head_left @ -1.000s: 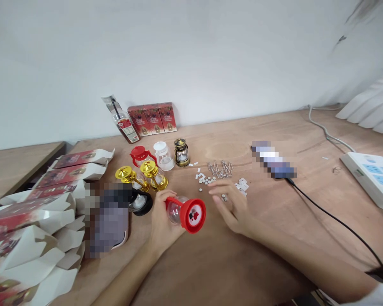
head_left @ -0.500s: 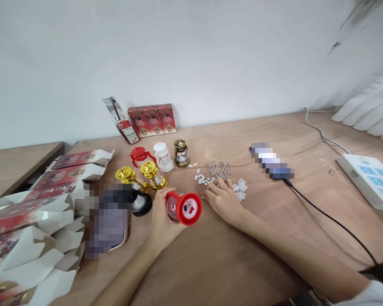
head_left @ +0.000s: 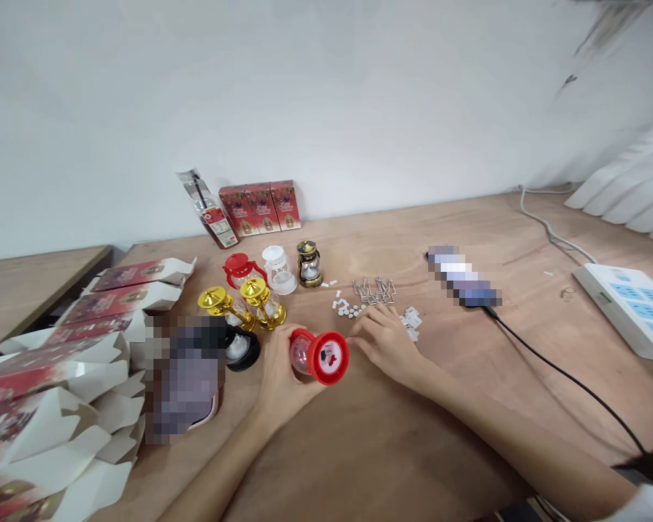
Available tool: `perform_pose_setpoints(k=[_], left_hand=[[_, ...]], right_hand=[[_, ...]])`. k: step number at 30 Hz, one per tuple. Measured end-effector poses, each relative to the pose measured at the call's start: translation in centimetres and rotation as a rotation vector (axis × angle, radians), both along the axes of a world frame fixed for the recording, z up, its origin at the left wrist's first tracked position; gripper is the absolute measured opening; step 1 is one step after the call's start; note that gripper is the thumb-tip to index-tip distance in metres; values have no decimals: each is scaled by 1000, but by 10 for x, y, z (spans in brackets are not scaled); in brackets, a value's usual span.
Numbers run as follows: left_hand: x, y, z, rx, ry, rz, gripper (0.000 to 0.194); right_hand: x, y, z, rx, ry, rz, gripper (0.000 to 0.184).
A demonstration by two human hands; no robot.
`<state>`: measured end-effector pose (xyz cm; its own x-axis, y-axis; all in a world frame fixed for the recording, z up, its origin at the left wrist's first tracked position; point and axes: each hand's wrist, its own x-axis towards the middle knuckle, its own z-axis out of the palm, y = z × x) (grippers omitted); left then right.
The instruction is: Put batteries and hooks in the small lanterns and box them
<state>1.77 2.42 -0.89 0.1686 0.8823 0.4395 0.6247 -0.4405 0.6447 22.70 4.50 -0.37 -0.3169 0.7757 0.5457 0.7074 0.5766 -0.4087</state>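
Brown wooden tabletop (head_left: 468, 391): looked grained.
Red plastic lantern, clear-bodied (head_left: 316, 357): leaned at near centre, clamped by the left hand (head_left: 283, 373).
Right hand (head_left: 389, 344): curled beside it, spread one second earlier; hold unclear.

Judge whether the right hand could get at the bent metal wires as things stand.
Probably yes: the right hand is close in front of the bent metal wires, with nothing tall between them.
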Motion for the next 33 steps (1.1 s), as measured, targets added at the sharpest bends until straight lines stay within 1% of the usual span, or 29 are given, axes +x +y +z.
perform_pose_setpoints(k=[2,4,5,7,9,12,16,18,20,22,23,26,28,31,33], left_hand=[[1,0,0,-4,12,11,53],[2,0,0,-4,40,14,53],[2,0,1,2,58,15,54],[3,0,1,22,88,12,54],[4,0,1,43,109,2,54],[4,-1,0,56,117,-11,53],[3,0,-1,22,104,-9,53],[3,0,-2,1,83,-3,53],[2,0,-2,-16,54,10,52],[2,1,-2,-36,23,25,51],[2,1,-2,-47,10,31,51],[2,1,-2,-81,-21,41,50],[2,1,-2,-87,-22,44,50],[2,2,-3,-72,-15,40,50],[2,2,-4,-67,-9,41,51]], right_hand=[[-2,-8,9,17,293,12,10],[-5,-17,18,62,495,32,9],[-7,-21,22,97,535,51,8],[-11,-26,25,182,532,97,6],[-15,-27,24,250,487,113,6],[-20,-26,17,321,403,102,8],[-20,-28,13,388,297,132,11],[-16,-28,15,372,294,150,18],[-11,-25,16,346,321,124,24],[-4,-16,13,299,313,43,24],[0,-10,10,266,278,-11,22],[11,9,-3,165,42,-144,17],[14,17,-13,126,-133,-198,14],[13,20,-22,124,-325,-232,18],[11,21,-25,143,-400,-240,15]])
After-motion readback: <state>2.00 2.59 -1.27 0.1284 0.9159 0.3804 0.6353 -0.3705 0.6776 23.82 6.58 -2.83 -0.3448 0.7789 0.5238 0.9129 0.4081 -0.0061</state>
